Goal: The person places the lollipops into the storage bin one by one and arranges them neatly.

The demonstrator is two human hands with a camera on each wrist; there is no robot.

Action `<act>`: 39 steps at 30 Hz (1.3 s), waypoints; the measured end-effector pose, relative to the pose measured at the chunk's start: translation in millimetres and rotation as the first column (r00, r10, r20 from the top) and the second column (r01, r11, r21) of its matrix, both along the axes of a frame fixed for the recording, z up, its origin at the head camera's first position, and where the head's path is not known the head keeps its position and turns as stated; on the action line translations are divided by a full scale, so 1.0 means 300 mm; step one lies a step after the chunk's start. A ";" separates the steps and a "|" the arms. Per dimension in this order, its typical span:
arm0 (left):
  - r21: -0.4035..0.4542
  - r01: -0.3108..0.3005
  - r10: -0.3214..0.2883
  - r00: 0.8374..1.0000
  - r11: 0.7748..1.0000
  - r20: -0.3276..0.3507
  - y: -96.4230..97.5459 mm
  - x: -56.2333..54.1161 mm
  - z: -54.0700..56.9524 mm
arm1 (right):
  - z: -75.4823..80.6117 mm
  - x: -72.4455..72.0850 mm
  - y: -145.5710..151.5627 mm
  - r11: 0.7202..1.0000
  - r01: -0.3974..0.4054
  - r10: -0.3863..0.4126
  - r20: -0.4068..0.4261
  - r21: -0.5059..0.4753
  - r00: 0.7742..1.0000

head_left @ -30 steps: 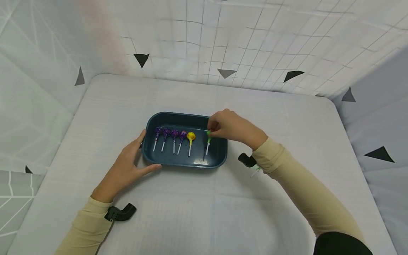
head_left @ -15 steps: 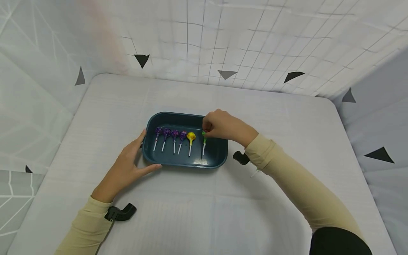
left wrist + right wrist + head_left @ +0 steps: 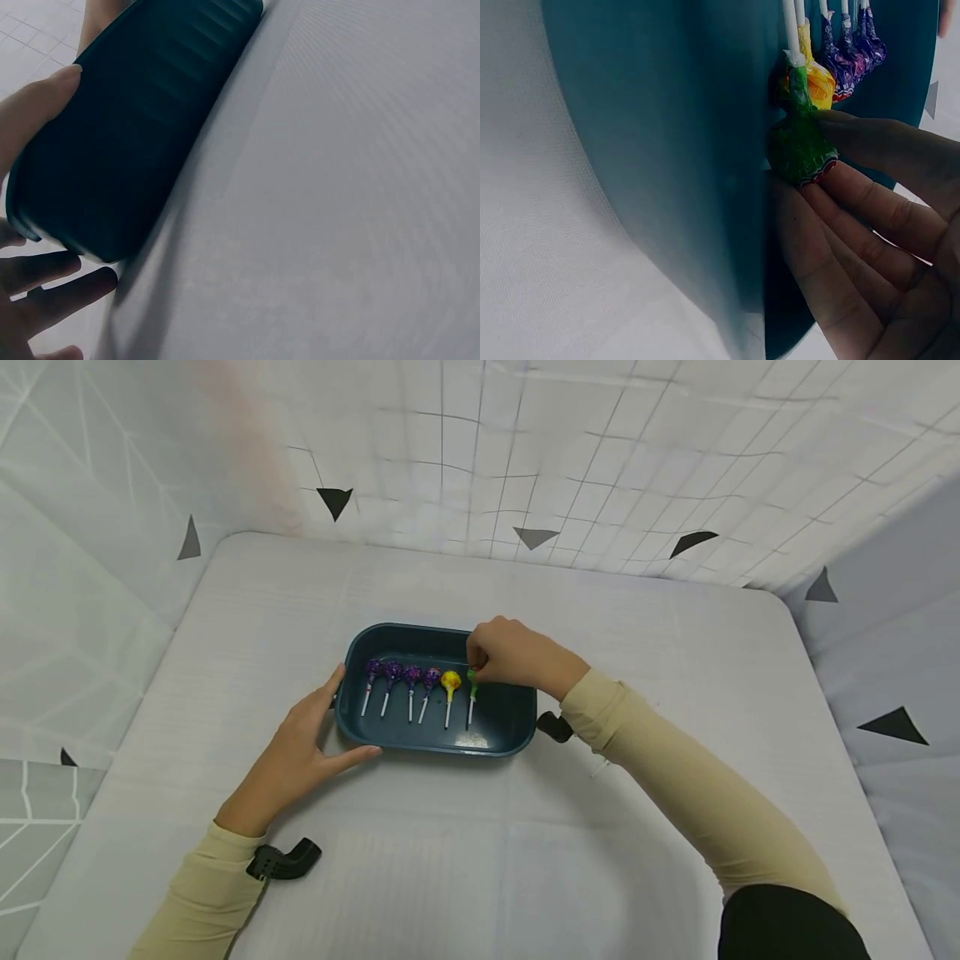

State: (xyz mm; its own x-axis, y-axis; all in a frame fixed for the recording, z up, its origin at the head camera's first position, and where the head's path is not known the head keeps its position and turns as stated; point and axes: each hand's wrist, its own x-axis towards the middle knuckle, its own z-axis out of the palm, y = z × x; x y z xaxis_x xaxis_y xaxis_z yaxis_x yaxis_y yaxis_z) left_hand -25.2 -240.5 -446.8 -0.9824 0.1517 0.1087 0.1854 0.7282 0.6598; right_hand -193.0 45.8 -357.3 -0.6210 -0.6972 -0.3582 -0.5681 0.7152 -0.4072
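In the head view a dark teal tray (image 3: pixel 420 748) holds a row of wrapped lollipops: several purple ones (image 3: pixel 412 675), then a yellow one (image 3: pixel 450 682). My right hand (image 3: pixel 525 656) pinches a green lollipop (image 3: pixel 801 146) by its wrapped head, just right of the yellow one, with its white stick toward me. The right wrist view has the thumb and fingers around that head. My left hand (image 3: pixel 292 756) steadies the tray's left end, thumb at the front rim and fingers spread along the side; the left wrist view confirms these straight fingers.
Partly under the right forearm, another lollipop's white stick (image 3: pixel 599 768) lies on the white-covered table (image 3: pixel 420 860); its head is hidden. White cloth walls with black triangles surround the table.
My right hand has moved left inside the tray with the green lollipop, closer to the yellow one. The left hand and the tray have stayed in place.
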 end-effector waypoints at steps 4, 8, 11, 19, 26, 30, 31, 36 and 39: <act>-0.001 -0.001 0.001 1.000 1.000 -0.004 0.001 0.001 0.000 | -0.003 0.006 -0.011 1.000 0.001 0.000 -0.023 0.032 1.000; 0.001 0.003 -0.003 1.000 1.000 -0.007 0.001 0.003 -0.001 | -0.004 0.013 -0.019 0.998 -0.003 0.006 -0.055 0.060 0.998; 0.001 0.006 -0.006 1.000 1.000 -0.007 0.000 0.004 0.000 | -0.007 0.015 -0.025 0.997 -0.007 0.012 -0.075 0.074 0.997; 0.006 -0.003 0.003 1.000 1.000 0.004 0.001 0.002 -0.004 | -0.010 0.017 -0.050 0.994 -0.043 0.057 -0.131 0.103 0.990; 0.004 0.009 -0.009 1.000 1.000 -0.011 0.002 0.001 -0.004 | -0.001 0.017 -0.059 0.990 -0.040 0.055 -0.107 0.133 0.993; 0.008 0.010 -0.010 1.000 1.000 -0.011 0.002 0.001 -0.006 | -0.006 0.015 -0.066 0.985 -0.051 0.068 -0.098 0.165 0.993; 0.009 0.010 -0.010 1.000 1.000 -0.010 0.002 0.001 -0.006 | -0.008 0.015 -0.068 0.984 -0.054 0.071 -0.098 0.171 0.993; 0.005 0.006 -0.005 1.000 1.000 -0.009 0.001 0.003 -0.010 | -0.014 0.016 -0.082 0.978 -0.066 0.087 -0.099 0.198 0.991; 0.008 0.008 -0.008 1.000 1.000 -0.015 0.000 0.002 -0.011 | -0.014 0.019 -0.092 0.974 -0.077 0.101 -0.102 0.213 0.990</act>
State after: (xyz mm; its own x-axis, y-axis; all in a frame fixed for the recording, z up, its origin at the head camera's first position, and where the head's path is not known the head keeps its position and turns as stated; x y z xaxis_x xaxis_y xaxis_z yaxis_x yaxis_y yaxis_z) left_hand -24.6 -240.6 -450.3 -0.9794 0.1584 0.1250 0.2013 0.7215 0.6625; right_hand -187.5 18.2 -361.6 -0.6042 -0.6688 -0.4331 -0.6666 0.7221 -0.1851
